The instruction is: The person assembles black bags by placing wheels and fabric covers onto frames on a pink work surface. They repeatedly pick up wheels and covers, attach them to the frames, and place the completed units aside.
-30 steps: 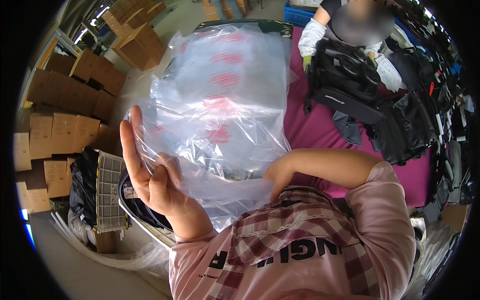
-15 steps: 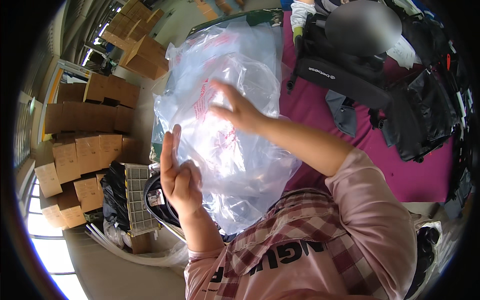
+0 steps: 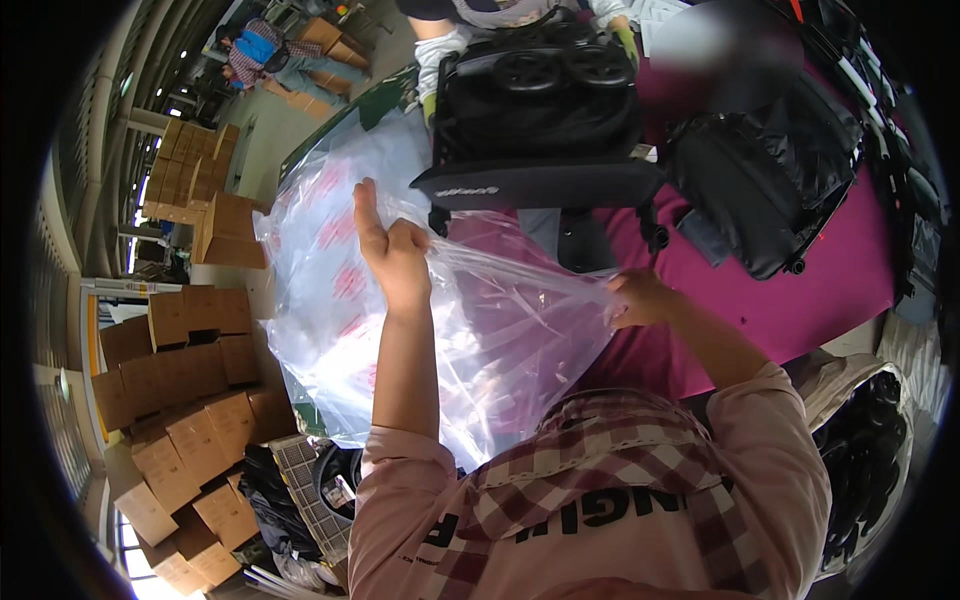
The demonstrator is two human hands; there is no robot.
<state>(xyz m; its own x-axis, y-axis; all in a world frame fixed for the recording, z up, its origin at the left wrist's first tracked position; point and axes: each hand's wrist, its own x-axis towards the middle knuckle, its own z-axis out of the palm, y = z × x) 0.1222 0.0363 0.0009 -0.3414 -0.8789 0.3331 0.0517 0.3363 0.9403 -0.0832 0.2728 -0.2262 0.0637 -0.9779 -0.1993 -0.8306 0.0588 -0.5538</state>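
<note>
A large clear plastic bag (image 3: 520,340) is stretched between my two hands above the table. My left hand (image 3: 397,258) pinches its edge, with the index finger pointing up and away. At the other side my right hand (image 3: 645,298) is closed on the bag's opposite edge, pulling it taut. Under and left of it lies a pile of similar clear bags (image 3: 320,250) with red print. Just beyond the bag, a folded black stroller (image 3: 540,130) with wheels is held up by a co-worker's gloved hands (image 3: 627,40).
The magenta-covered table (image 3: 820,270) carries black folded fabric pieces (image 3: 760,180) at the right. Stacked cardboard boxes (image 3: 200,370) stand on the left, near a grey crate (image 3: 310,480). A sack of black parts (image 3: 865,440) is at the lower right. Another person (image 3: 280,60) bends at the far left.
My hands have moved apart, the right one going rightward, and the bag is now spread between them. The co-worker's stroller has come left, in front of me.
</note>
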